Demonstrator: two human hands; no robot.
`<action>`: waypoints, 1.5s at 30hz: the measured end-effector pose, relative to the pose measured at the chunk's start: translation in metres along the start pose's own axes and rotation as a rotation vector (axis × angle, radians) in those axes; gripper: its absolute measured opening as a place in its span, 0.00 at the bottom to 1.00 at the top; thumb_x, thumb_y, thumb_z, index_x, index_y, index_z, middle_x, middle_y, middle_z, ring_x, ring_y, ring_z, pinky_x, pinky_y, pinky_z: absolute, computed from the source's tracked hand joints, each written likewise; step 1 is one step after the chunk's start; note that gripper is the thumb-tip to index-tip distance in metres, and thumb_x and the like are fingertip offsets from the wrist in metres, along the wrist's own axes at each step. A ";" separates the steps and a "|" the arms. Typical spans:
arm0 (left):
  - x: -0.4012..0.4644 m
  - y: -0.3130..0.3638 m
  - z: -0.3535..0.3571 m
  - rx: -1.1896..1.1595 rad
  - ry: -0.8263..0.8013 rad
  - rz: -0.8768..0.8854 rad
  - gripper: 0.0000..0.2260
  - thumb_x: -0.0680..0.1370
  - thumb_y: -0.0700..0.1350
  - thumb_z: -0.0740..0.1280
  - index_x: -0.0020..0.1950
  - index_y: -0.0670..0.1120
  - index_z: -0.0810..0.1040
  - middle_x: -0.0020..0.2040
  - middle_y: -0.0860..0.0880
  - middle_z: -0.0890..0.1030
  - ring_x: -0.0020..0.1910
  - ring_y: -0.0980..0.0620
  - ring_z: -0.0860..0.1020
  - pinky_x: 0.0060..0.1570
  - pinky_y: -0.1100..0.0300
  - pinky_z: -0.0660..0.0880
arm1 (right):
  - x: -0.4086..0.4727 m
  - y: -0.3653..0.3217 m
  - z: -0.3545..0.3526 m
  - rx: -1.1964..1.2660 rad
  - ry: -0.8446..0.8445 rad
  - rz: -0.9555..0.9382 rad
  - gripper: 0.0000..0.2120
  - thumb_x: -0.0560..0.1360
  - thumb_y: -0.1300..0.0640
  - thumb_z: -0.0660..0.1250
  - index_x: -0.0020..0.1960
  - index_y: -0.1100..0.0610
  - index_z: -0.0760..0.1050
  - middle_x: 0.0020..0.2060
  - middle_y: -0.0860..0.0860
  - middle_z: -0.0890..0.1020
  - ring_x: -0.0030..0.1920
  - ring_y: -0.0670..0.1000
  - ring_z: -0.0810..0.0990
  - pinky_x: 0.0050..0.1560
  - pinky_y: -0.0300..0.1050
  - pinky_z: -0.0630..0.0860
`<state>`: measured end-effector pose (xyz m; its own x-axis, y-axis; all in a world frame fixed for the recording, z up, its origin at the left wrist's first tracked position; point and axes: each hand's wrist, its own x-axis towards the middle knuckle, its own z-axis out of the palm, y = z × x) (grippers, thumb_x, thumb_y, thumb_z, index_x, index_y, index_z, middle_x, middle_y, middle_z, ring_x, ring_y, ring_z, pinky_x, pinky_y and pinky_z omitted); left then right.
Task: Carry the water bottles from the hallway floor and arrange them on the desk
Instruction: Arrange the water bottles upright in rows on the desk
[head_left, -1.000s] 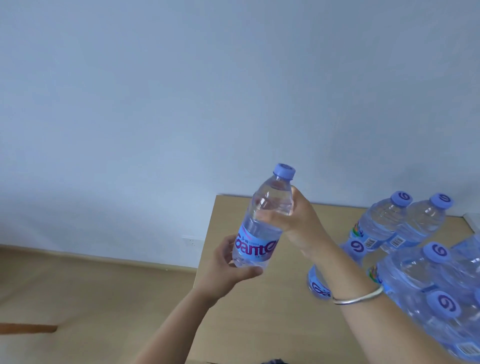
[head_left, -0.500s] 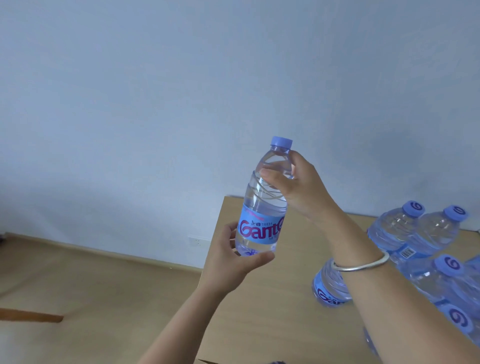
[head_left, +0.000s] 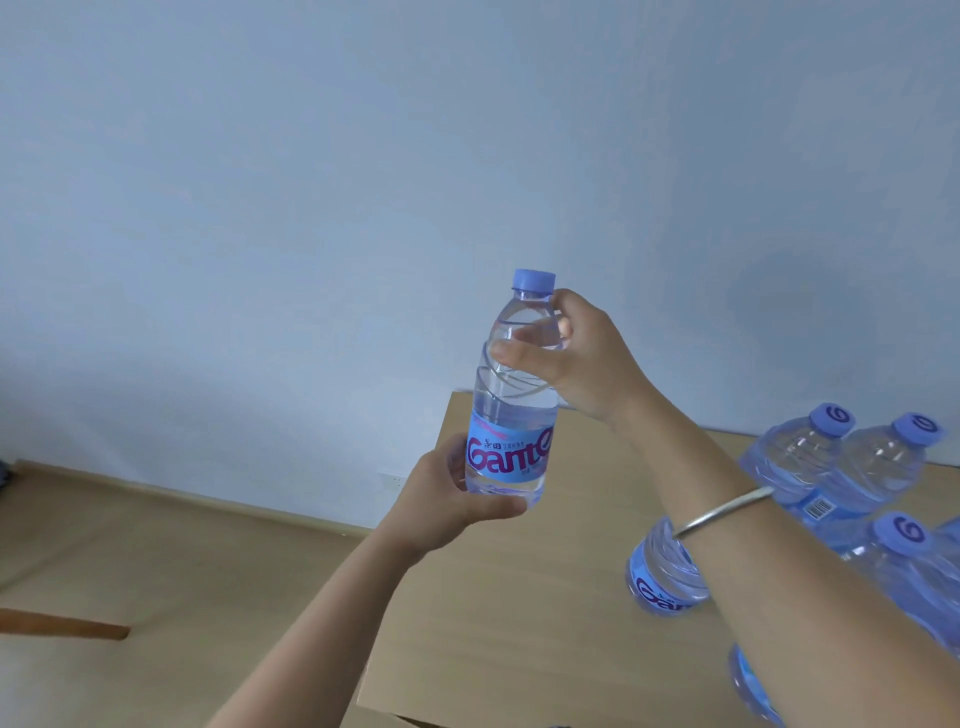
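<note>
Both hands' grip closed round bottle (head_left: 511, 395)

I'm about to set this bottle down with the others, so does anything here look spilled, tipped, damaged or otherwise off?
Nothing stands out. The held bottle is upright, capped and full, with the left hand at its base and the right hand near its neck. The bottles on the desk stand capped, and no water shows on the wood.

right arm (head_left: 779, 545) hides bottles (head_left: 670, 577), frame crops others
</note>
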<state>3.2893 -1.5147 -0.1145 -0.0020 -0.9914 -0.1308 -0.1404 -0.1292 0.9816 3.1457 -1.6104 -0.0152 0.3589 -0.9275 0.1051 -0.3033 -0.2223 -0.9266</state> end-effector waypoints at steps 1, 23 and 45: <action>0.004 -0.005 -0.003 0.056 0.009 -0.010 0.23 0.60 0.45 0.79 0.53 0.50 0.78 0.48 0.54 0.84 0.48 0.56 0.82 0.50 0.63 0.77 | 0.000 0.004 0.003 -0.005 0.002 0.001 0.26 0.59 0.43 0.75 0.54 0.48 0.74 0.51 0.47 0.81 0.54 0.46 0.80 0.57 0.54 0.76; 0.130 -0.097 -0.049 0.304 0.155 -0.115 0.24 0.64 0.46 0.77 0.57 0.60 0.76 0.48 0.61 0.81 0.50 0.63 0.76 0.43 0.75 0.67 | 0.079 0.087 0.069 -0.032 0.005 0.147 0.21 0.62 0.55 0.78 0.48 0.46 0.70 0.42 0.40 0.77 0.42 0.40 0.75 0.40 0.32 0.71; 0.195 -0.120 -0.062 0.349 0.182 -0.093 0.21 0.64 0.48 0.76 0.49 0.69 0.74 0.39 0.64 0.81 0.39 0.56 0.77 0.36 0.71 0.71 | 0.132 0.121 0.089 -0.150 0.115 0.071 0.27 0.62 0.55 0.78 0.47 0.35 0.65 0.48 0.38 0.67 0.50 0.28 0.69 0.46 0.19 0.65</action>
<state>3.3672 -1.6935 -0.2496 0.1977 -0.9673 -0.1591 -0.4592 -0.2347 0.8568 3.2352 -1.7326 -0.1458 0.2313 -0.9687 0.0901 -0.4551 -0.1896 -0.8700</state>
